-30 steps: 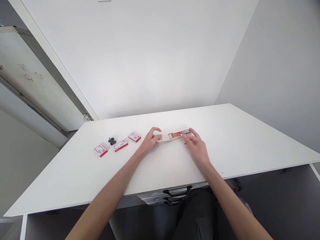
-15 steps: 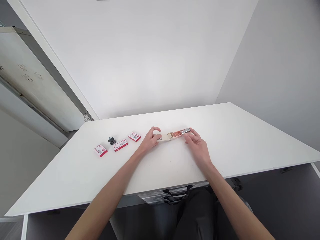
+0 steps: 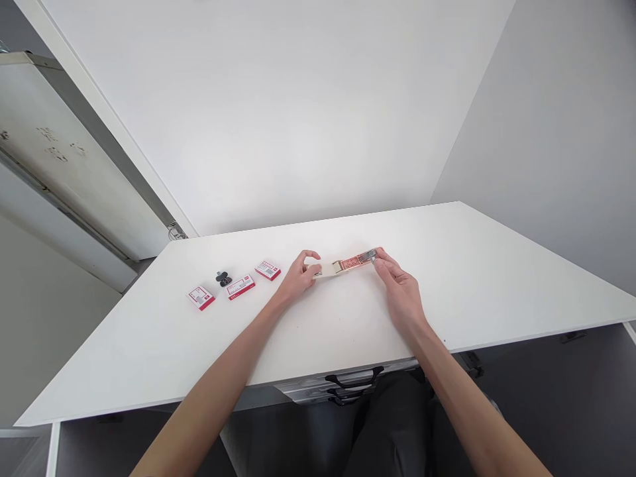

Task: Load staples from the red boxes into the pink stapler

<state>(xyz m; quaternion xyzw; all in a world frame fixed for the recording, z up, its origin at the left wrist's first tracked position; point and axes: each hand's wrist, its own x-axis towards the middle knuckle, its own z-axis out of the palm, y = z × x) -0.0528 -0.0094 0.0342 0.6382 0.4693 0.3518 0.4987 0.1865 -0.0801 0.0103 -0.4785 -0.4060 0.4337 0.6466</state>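
Note:
A cream stapler (image 3: 332,269) lies opened out flat on the white table (image 3: 487,278), its red inner arm (image 3: 356,260) stretched to the right. My left hand (image 3: 297,278) is curled on the cream base end and holds it down. My right hand (image 3: 400,286) pinches the far end of the red arm, which is raised a little off the table.
Three small red-and-white staple boxes (image 3: 240,287) lie in a row at the left. A small black staple remover (image 3: 223,277) sits among them. Drawer handles (image 3: 352,381) show below the table's front edge. An open white door (image 3: 74,165) stands at the left.
My right hand has slid to the right along the red arm and lifted its end slightly. The left hand stays on the base.

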